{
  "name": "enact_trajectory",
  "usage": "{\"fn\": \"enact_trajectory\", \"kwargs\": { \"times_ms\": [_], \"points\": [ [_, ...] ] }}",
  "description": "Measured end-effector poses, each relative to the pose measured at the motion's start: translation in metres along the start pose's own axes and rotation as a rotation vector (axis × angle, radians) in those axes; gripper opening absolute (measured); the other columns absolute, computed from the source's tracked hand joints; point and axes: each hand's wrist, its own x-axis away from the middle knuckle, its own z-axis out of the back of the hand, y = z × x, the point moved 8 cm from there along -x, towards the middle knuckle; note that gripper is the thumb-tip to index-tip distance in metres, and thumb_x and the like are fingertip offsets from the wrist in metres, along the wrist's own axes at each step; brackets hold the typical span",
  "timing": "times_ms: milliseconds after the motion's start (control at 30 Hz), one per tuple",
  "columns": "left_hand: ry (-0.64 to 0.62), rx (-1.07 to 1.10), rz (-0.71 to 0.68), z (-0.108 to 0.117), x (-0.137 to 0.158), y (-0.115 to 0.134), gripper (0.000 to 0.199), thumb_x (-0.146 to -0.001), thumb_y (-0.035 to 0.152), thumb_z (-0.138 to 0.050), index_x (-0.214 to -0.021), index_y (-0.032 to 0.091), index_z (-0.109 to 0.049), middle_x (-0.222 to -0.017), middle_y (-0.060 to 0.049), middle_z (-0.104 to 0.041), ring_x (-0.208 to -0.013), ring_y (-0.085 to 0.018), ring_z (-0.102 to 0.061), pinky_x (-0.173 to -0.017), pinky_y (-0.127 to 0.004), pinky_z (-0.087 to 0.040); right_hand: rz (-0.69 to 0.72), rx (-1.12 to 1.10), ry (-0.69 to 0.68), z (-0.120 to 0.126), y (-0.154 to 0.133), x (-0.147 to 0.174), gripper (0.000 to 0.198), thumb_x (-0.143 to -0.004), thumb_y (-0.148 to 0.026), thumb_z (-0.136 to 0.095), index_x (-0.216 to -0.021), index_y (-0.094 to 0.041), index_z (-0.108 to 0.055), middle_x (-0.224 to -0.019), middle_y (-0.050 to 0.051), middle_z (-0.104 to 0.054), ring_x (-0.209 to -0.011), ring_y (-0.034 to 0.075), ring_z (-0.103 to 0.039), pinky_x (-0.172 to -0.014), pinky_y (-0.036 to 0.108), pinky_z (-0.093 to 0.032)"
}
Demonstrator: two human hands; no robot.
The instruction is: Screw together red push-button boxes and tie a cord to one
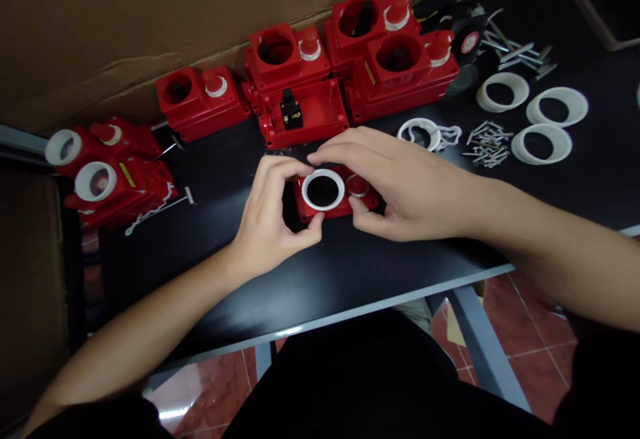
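Observation:
A white plastic ring [343, 193] sits on a small red cover [313, 215] that lies on the black tabletop in front of me. My left hand [273, 215] curls round the ring's left side, fingertips at its upper edge and thumb at the lower edge. From the right, my right hand [395, 182] arches over the cover. Its fingertips meet the ring's top edge, and its thumb rests close to the ring's lower right. Partly under that hand, a round red part [357, 185] shows on the cover.
Behind my hands stands an open red box [320, 109] with a black switch block [291, 111]. Several red housings [400, 79] line the cardboard wall. Loose white rings [543, 144], a pile of screws [487, 144] and metal rods [520, 52] lie right. Assembled red units [135, 182] stand left.

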Motion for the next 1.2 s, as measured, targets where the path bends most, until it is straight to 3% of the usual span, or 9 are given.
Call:
{"fn": "enact_trajectory", "kwargs": {
  "times_ms": [367, 833, 1000, 1200],
  "points": [
    [0.007, 0.025, 0.002, 0.000, 0.000, -0.001, 0.063, -0.094, 0.020, -0.090, -0.150, 0.027, -0.061, -0.140, -0.010, -0.069, -0.128, -0.031, -0.075, -0.111, -0.048, -0.071, -0.020, 0.002, -0.002, -0.006, 0.004, 0.001, 0.053, -0.109, -0.023, -0.066, -0.161, -0.016, -0.065, -0.148, 0.018, -0.078, -0.130, 0.030, -0.076, -0.112, 0.048, -0.066],
    [-0.009, -0.017, 0.041, -0.002, 0.002, 0.000, 0.062, -0.095, 0.024, -0.090, -0.148, 0.029, -0.059, -0.139, -0.010, -0.070, -0.126, -0.033, -0.074, -0.106, -0.050, -0.071, -0.078, 0.129, 0.035, -0.009, 0.011, 0.005, 0.057, -0.120, -0.056, -0.069, -0.163, -0.018, -0.064, -0.140, 0.017, -0.076, -0.130, 0.033, -0.074, -0.112, 0.051, -0.066],
    [-0.020, -0.024, 0.033, -0.001, 0.000, 0.001, 0.061, -0.094, 0.021, -0.087, -0.148, 0.028, -0.059, -0.138, -0.010, -0.071, -0.127, -0.033, -0.074, -0.106, -0.049, -0.071, -0.041, 0.114, 0.035, -0.003, 0.008, 0.002, 0.056, -0.124, -0.054, -0.062, -0.158, -0.010, -0.070, -0.128, 0.018, -0.079, -0.121, 0.031, -0.076, -0.104, 0.047, -0.065],
    [-0.009, -0.019, 0.008, 0.000, 0.000, 0.003, 0.061, -0.093, 0.020, -0.086, -0.149, 0.027, -0.060, -0.138, -0.011, -0.070, -0.127, -0.032, -0.073, -0.107, -0.049, -0.071, -0.085, 0.108, 0.007, 0.003, 0.009, -0.001, 0.042, -0.124, -0.040, -0.057, -0.155, -0.017, -0.075, -0.120, 0.012, -0.083, -0.113, 0.028, -0.078, -0.104, 0.046, -0.065]
  ]
}}
